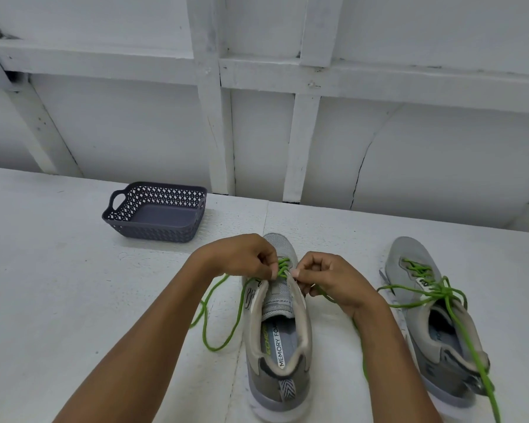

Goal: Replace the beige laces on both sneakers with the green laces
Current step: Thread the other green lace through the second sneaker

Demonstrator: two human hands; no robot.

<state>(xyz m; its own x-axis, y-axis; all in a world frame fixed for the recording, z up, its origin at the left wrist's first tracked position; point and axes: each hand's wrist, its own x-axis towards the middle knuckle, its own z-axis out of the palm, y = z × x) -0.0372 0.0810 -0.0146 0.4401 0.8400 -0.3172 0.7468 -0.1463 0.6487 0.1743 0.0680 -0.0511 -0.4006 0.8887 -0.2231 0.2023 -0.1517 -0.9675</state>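
Note:
A grey sneaker (280,337) stands in the middle of the white table, toe away from me. A green lace (223,331) is threaded through its front eyelets. My left hand (242,254) pinches one side of that lace at the eyelets, and its loose end loops across the table to the left. My right hand (330,279) pinches the other side of the lace, whose end trails under my right forearm. A second grey sneaker (440,328) stands at the right, its own green lace (434,288) knotted with long ends. No beige laces are in view.
A dark purple perforated basket (156,230) with a handle sits at the back left of the table (58,285), with nothing in it. A white panelled wall (257,102) rises behind the table's far edge.

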